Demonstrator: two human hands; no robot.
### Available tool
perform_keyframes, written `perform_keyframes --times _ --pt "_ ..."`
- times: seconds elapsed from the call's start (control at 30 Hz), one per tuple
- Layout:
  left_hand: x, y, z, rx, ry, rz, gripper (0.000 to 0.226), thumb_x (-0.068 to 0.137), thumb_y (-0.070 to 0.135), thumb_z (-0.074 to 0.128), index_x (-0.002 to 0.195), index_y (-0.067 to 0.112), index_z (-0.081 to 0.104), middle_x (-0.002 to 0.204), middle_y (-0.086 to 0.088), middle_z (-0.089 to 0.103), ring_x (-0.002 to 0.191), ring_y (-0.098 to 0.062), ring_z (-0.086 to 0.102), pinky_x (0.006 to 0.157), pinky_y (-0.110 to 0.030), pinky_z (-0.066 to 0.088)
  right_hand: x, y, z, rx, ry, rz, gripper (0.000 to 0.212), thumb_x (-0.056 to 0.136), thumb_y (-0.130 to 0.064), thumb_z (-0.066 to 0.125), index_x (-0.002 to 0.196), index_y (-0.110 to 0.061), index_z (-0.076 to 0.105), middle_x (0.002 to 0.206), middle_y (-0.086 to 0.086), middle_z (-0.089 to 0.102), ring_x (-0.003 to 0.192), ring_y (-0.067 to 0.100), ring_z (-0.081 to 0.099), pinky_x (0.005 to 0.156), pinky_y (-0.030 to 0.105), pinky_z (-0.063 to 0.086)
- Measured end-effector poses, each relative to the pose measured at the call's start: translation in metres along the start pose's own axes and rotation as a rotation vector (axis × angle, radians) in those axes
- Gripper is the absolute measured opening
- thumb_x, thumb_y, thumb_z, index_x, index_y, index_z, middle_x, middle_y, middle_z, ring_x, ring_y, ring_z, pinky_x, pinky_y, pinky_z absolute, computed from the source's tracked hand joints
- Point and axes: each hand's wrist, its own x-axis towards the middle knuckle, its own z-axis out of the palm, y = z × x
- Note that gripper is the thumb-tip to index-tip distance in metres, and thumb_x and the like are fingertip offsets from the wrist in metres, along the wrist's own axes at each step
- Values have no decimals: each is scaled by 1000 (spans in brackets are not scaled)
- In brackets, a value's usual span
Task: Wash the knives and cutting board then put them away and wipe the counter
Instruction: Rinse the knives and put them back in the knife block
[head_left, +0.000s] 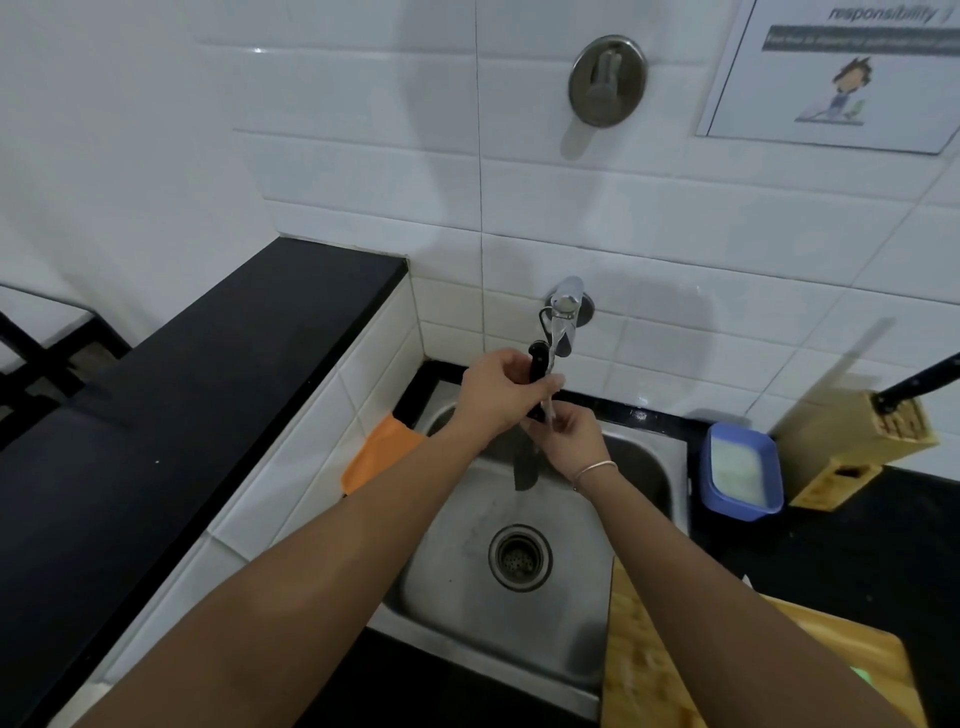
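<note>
Two hands on one knife (537, 371) under the tap: left hand (496, 397) gripping its handle, right hand (569, 441) pinching its blade.

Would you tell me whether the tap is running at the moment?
On: a thin stream falls from the tap onto the knife between both hands, above the sink.
</note>
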Motion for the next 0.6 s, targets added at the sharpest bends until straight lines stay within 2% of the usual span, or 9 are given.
perform_keyframes --times 0.07,0.13,0.17,0.27,0.33,0.4,0.53,0.6 --pt "-2 3 4 67 89 11 34 77 44 86 88 19 67 74 15 60 68 1 56 62 -19 43 -6 -5 2 -11 31 4 27 90 -9 72 67 -14 60 55 -8 59 49 1 51 54 18 42" --pt "-5 4 6 71 140 20 31 80 44 84 85 21 66 72 17 59 67 5 54 60 -17 41 -12 -5 5 -43 74 -42 30 91 -10 71 67 -21 58 53 -14 58 48 -4 52 55 16 41" --pt "-4 4 7 50 159 11 28 81 43 84 83 21 66 71 18 59 66 5 54 60 -17 42 -15 -4 6 -60 90 -74 25 92 -12 71 71 -24 62 58 -15 62 53 -4 55 59 18 44" --pt "0 2 6 -93 241 -43 29 79 47 83 76 22 68 67 11 67 67 -8 66 72 -31 57 -20 10 3 -179 90 -104 4 92 -23 70 92 -23 74 82 -8 73 77 6 68 76 29 54" --pt "4 1 1 -209 272 -85 36 72 57 79 81 23 73 72 5 75 72 -18 74 77 -44 62 -25 23 -2 -400 69 -127 13 93 -32 68 93 -21 74 86 -3 73 83 17 68 78 32 54" --pt "8 -2 -5 -237 290 -86 37 74 57 76 89 23 76 76 5 77 75 -18 75 77 -46 63 -28 36 -10 -646 9 -127 20 95 -37 62 86 -21 70 85 1 69 84 25 66 78 37 51" --pt "15 -11 -11 -235 251 -73 34 73 58 71 87 27 74 80 4 77 79 -17 76 81 -46 63 -25 39 -23 -959 -170 -4 34 100 -46 50 73 -26 54 86 0 64 95 29 63 79 36 37" --pt "16 -16 -10 -260 145 -74 24 76 50 72 86 28 72 87 -1 78 88 -22 76 88 -49 61 -19 31 -26 -895 -202 8 30 95 -54 54 87 -27 64 95 -2 67 100 25 63 87 37 41"
